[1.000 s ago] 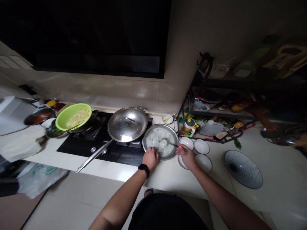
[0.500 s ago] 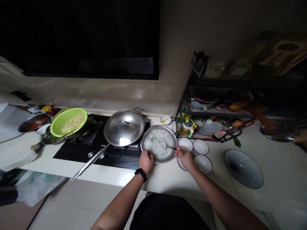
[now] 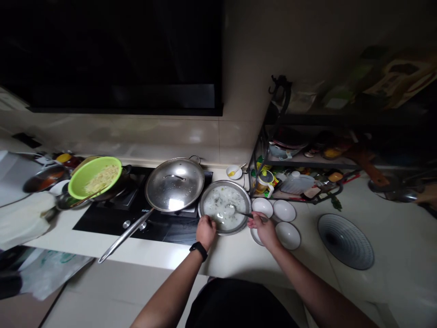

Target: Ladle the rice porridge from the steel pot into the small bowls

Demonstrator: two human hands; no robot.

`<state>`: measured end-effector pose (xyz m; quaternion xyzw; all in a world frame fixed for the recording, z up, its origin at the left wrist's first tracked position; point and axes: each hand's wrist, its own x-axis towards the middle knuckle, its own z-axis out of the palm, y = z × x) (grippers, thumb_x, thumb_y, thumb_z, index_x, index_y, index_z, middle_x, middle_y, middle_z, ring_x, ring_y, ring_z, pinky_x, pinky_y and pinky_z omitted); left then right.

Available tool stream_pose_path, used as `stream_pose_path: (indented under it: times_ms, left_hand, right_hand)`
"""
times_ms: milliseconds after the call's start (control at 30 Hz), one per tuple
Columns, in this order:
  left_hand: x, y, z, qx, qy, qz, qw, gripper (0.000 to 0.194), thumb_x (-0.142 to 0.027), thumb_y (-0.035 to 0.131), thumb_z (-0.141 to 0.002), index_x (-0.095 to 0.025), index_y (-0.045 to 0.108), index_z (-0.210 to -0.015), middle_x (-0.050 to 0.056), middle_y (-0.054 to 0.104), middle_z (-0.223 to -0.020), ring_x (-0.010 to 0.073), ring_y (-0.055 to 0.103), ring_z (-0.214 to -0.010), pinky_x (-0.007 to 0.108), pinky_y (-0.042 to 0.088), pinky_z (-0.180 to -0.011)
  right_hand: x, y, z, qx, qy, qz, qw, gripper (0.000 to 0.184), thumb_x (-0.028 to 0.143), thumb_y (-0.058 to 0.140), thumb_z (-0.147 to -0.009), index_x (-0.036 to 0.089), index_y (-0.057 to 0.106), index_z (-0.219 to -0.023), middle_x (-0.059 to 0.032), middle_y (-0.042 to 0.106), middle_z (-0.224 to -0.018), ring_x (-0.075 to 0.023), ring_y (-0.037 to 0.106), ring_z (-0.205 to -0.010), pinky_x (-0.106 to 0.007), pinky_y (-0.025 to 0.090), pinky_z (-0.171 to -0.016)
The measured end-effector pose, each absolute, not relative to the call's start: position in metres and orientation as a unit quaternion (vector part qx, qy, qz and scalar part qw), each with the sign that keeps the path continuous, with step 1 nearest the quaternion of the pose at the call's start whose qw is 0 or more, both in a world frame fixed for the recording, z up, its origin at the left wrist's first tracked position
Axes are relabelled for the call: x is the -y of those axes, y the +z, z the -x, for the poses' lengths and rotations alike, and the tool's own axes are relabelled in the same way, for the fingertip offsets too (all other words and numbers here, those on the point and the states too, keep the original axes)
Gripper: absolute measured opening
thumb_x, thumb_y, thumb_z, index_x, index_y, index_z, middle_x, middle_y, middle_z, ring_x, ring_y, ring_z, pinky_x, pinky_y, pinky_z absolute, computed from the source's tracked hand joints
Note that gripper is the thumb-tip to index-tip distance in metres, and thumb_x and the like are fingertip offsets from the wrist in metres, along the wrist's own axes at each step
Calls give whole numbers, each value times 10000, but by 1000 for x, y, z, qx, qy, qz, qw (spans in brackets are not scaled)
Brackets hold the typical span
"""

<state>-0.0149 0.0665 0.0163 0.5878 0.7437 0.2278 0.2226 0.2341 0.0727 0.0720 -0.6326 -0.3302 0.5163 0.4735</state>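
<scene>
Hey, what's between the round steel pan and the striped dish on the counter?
Four white bowls sit there, as the head view shows.

Both forearms (image 3: pixel 167 287) are stretched up from the bottom edge of the frame toward its centre, with the left hand (image 3: pixel 205 232) curled downward and the right hand (image 3: pixel 265 231) held pinched close beside it.

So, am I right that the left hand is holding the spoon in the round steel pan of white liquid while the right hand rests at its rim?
Not quite: the head view shows them swapped. The right hand holds the spoon, and the left hand rests at the rim of the round steel pan.
</scene>
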Motion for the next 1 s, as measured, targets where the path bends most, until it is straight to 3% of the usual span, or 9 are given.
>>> stream_pose_path:
  times_ms: [133,433,1000]
  left_hand:
    - [-66,15,15,-743,226,-591,219,61,-141,543,-865,-188,561,-830,100,638,-890,235,622,-891,328,466,-842]
    - [-64,12,15,-742,239,-592,204,59,-147,542,-866,-191,571,-841,92,632,-891,228,614,-879,327,467,-842]
    - [-66,6,15,-747,255,-583,191,60,-164,532,-844,-197,561,-802,85,626,-862,235,624,-871,332,482,-825]
  right_hand:
    - [-72,76,-235,354,509,630,467,628,745,715,-686,174,687,-947,-65,747,-674,-235,725,-607,-353,594,-611]
    - [-68,92,-241,263,552,602,514,509,599,793,-697,158,678,-922,-63,749,-683,-217,729,-601,-343,620,-599]
    - [-55,121,-282,277,507,617,534,542,614,779,-734,141,692,-984,-79,758,-713,-219,736,-626,-347,629,-629]
